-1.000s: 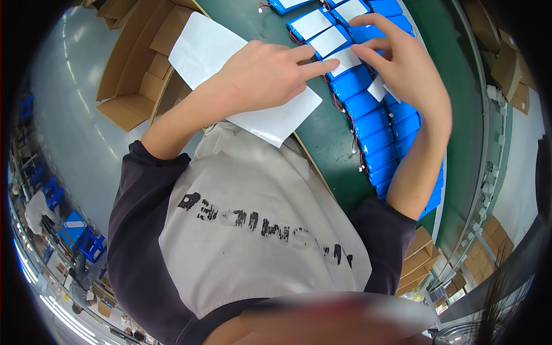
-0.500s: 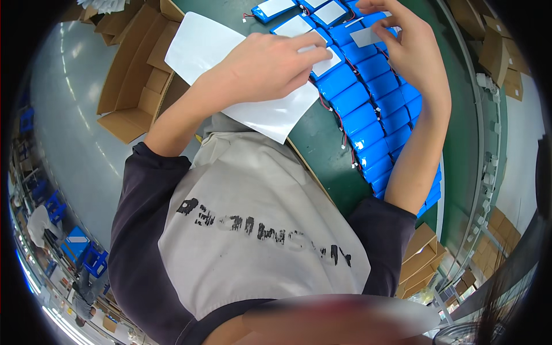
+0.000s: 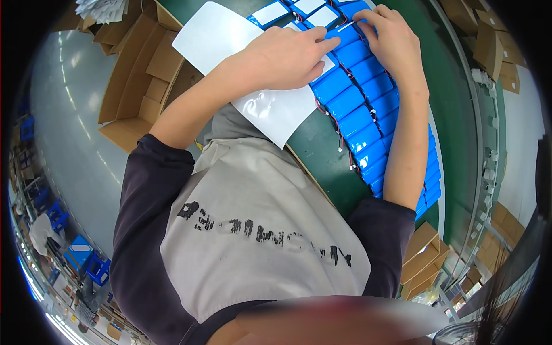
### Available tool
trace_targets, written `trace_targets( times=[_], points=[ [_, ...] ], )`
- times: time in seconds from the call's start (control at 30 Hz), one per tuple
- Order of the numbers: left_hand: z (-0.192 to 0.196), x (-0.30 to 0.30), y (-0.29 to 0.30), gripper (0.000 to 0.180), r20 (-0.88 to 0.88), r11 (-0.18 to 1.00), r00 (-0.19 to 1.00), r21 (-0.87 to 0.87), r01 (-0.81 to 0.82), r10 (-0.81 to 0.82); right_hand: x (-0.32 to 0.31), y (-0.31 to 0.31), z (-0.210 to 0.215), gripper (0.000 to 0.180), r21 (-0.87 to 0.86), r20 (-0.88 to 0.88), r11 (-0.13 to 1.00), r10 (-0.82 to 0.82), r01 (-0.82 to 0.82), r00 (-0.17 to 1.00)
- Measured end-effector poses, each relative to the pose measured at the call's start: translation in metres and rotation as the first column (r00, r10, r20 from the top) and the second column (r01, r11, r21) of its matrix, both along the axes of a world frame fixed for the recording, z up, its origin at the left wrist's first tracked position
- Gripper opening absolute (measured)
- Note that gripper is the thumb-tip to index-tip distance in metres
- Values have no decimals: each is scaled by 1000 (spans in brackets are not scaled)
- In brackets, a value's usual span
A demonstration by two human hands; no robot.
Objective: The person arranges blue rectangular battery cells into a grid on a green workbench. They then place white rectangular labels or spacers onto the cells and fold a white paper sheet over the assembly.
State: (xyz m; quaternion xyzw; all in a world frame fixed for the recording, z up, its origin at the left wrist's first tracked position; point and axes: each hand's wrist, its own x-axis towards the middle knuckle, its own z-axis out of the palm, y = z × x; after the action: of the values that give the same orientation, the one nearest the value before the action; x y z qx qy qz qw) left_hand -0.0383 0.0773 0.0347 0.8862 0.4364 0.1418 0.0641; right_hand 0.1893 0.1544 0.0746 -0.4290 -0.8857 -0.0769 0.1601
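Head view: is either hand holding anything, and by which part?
The right hand seems to hold a thin white strip by its right end, at the fingertips; whether the left hand holds anything cannot be told.

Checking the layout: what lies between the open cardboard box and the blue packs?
The head view shows the white sheet, the left forearm crossing over it, and some green table.

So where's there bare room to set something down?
The green table is bare between the sheet, the blue packs and the apron; a green strip right of the packs also looks bare. It's crowded higher up, packs and sheet around the left hand and right hand.
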Motion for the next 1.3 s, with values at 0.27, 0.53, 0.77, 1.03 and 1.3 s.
trace_targets(
  times=[0.27,0.53,0.77,1.03,1.3],
  points=[
    [-5,3,1,47,11,1000,1000,10,-12,12,-5,2,0,7,11,73,993,119,-120,990],
    [9,3,2,50,-104,993,994,-112,-43,31,-20,-1,-6,7,149,29,983,106,-109,994],
    [6,-1,8,43,25,995,1000,-95,13,-11,-18,-22,46,14,-80,-387,995,18,-53,922],
    [46,-47,-16,22,575,968,801,59,-245,168,-37,-40,53,14,-382,-549,901,-41,-207,835],
    [49,-58,-15,11,652,966,758,175,-190,31,-55,-52,49,13,-392,-616,867,1,-308,788]
  ],
)
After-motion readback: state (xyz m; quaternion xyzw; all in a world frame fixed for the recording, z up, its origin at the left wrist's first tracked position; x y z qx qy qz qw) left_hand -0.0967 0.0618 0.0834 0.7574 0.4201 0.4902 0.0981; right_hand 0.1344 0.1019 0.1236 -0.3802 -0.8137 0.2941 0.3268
